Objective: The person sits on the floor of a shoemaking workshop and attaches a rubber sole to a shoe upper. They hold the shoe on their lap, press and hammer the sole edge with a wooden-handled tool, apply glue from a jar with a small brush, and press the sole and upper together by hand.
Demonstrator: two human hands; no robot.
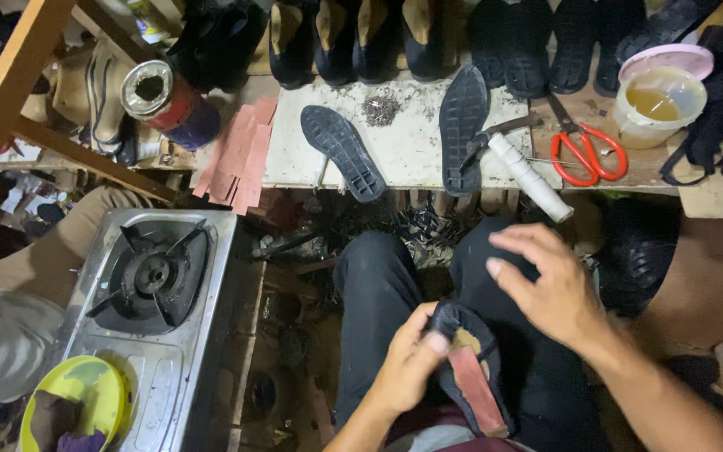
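A black shoe upper (pixel 470 368) with a reddish-brown insole strip lies on my lap, sole side up. My left hand (pixel 407 368) grips its toe end, thumb pressed on the edge. Just above and to the right of the shoe, my right hand (pixel 546 285) hovers with fingers spread and nothing in it. On the white worktop (pixel 412 146) ahead lie two black outsoles (pixel 342 151) (pixel 462 125), and a hammer with a white handle (pixel 529 176) juts over the front edge.
Red-handled scissors (pixel 587 151) and a plastic tub of amber liquid (pixel 658 100) sit at the right. Finished black shoes (pixel 353 38) line the back. A single-burner gas stove (pixel 156 280), a yellow bowl (pixel 77 402), a metal can (pixel 165 100) and another person's leg (pixel 10 335) are at the left.
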